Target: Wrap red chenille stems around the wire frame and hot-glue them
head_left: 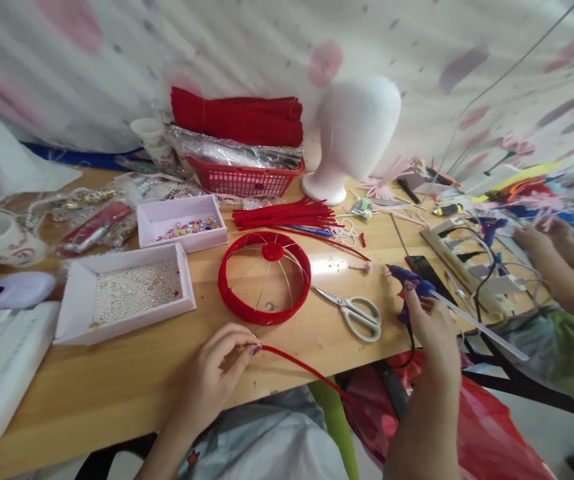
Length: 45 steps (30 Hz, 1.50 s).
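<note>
Between the thumb and fingers of my left hand (227, 357) is the end of a red pipe cleaner (299, 363), whose length trails off to the right past the table edge. My right hand (429, 320) grips a blue hot glue gun (409, 279), with a long translucent glue stick (487, 327) poking out of its back. The gun's nozzle points left. Just beyond my left hand lies a round wire frame (229, 303) wrapped in red, with a red disc (273, 251) at the hub of its spokes. Scissors (354, 312) with pale handles rest between the frame and the gun.
A bundle of red pipe cleaners (284, 215) lies behind the frame. White boxes hold pearls (137, 290) and gems (191, 228). At the back stand a red basket (247, 179) and a white foam head (357, 133). A power strip (461, 273) lies right, near another person's hands (541, 233).
</note>
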Available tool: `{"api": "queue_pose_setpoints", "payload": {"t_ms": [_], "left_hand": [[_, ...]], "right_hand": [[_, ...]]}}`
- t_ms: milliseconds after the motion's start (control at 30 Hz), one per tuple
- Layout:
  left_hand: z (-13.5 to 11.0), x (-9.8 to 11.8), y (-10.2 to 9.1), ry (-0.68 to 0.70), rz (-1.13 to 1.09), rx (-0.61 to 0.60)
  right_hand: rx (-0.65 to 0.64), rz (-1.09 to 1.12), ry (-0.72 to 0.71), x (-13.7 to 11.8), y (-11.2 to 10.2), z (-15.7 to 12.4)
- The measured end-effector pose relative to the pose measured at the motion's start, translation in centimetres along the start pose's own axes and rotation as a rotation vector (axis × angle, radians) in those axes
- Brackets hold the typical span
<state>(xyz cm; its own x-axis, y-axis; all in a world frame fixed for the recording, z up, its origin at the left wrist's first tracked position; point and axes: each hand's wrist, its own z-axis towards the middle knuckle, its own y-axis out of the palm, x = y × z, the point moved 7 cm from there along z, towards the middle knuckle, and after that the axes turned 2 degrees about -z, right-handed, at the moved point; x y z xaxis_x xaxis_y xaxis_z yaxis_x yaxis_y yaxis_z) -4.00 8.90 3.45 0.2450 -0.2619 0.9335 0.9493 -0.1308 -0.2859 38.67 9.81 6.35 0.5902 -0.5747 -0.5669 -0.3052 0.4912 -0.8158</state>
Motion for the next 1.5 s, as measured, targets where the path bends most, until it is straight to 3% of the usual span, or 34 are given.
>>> {"api": "queue_pose_setpoints", "payload": {"t_ms": [100,167,200,300,367,433,533,667,767,1100,1267,1400,1500], "left_hand": [[-0.1,0.4,0.2,0.026,-0.055,-0.018],[-0.2,0.7,0.5,0.029,-0.09,-0.06],[-0.2,0.9,0.7,0.028,-0.11,-0.08],[-0.3,1.3,1.1,0.016,-0.193,-0.135],[-0.6,1.4,1.4,-0.013,-0.246,-0.185],[-0.9,1.5,1.3,-0.044,-0.297,-0.21],[-1.3,1.6,0.9,-0.082,-0.393,-0.177],[-1.6,1.7,0.9,-0.124,-0.556,-0.128],[-1.4,1.9,1.1,-0.135,-0.653,-0.109],[-1.2,1.7,1.7,-0.208,-0.779,-0.079],[-1.0,1.7,1.4,-0.196,-0.744,-0.041],[-0.8,1.4,0.3,-0.17,-0.647,0.059],[-1.0,0.7,-0.2,-0.239,-0.579,0.088]], "right_hand": [[0.035,-0.14,0.028,0.7,-3.2,-3.8],[-0.072,-0.071,-0.091,-0.8,-3.6,-7.7],[-0.103,-0.01,-0.226,-2.5,-3.6,-10.0],[-0.338,0.17,-0.737,-9.4,-1.7,-17.5],[-0.579,0.197,-0.871,-12.4,0.8,-21.1],[-0.761,0.215,-0.911,-13.9,2.9,-23.0],[-0.83,0.237,-0.977,-14.6,4.4,-23.5],[-0.726,0.346,-1.15,-15.2,3.7,-22.6],[-0.705,0.419,-1.199,-15.6,3.1,-22.2],[-0.71,0.522,-1.156,-15.2,2.5,-22.0],[-0.674,0.492,-1.147,-15.5,2.6,-21.9],[-0.631,0.446,-1.068,-15.2,2.9,-21.2],[-0.627,0.431,-1.019,-15.1,3.3,-20.8]]}}
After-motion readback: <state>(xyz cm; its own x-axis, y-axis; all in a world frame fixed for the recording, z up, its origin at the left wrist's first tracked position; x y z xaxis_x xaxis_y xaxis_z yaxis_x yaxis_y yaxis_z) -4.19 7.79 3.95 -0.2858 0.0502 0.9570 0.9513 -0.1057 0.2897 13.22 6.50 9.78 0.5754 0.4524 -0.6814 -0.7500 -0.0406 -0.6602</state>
